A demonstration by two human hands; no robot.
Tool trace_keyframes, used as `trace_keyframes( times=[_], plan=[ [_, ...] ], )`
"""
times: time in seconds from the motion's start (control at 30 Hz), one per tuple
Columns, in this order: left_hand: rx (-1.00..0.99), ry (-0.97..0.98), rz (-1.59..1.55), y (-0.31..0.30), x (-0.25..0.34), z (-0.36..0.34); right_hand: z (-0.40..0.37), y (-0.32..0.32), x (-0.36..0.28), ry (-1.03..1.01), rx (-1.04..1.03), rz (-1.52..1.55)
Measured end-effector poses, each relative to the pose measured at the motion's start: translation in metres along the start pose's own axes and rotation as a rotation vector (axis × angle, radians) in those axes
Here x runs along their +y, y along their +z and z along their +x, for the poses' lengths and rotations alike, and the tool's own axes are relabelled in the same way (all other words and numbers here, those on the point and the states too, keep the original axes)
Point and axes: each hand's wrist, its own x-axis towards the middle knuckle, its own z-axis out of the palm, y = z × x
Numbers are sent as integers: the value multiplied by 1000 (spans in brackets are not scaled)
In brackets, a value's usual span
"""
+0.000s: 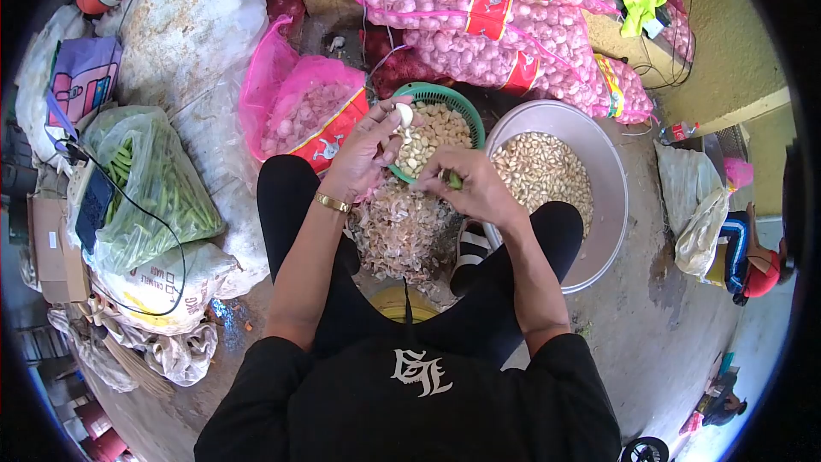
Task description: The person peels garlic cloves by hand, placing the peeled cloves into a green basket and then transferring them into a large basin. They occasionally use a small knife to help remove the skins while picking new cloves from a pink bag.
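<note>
Between its thumb and fingers, my left hand (369, 147) holds a pale peeled garlic clove (404, 115) over the near left edge of the green basket (473, 111). My right hand (472, 181) is closed on a small tool with a green part (452, 180), just right of the left hand; its blade cannot be made out. Peeled cloves (434, 128) lie in the basket. Below both hands is a heap of papery garlic skins (398, 231). To the right, a wide pale basin (611, 197) holds many unpeeled cloves (543, 173).
Pink net sacks of garlic (513, 43) are stacked behind the basket. An open pink sack (304, 111) stands at its left. Further left is a plastic bag of green pods (154, 180). Two other people (757, 261) are at the far right edge.
</note>
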Motion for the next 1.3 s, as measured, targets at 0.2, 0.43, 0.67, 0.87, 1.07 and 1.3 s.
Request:
trace_keyframes(
  times=[0.2,0.43,0.67,0.87,1.07,1.3],
  plan=[
    [-73,-28,-191,-6,-7,-1,-5,15,2,65,-58,-70],
    [-46,-73,-247,4,1,-5,11,13,0,105,265,29],
    [-82,-146,-263,-2,-4,-4,23,19,7,91,539,56],
    [-3,-158,-64,-3,-14,-1,20,17,12,73,493,-69],
    [-146,-186,19,4,-17,1,22,12,28,125,568,-251],
    [89,-88,-197,4,-14,8,20,10,22,189,558,-109]
  ],
)
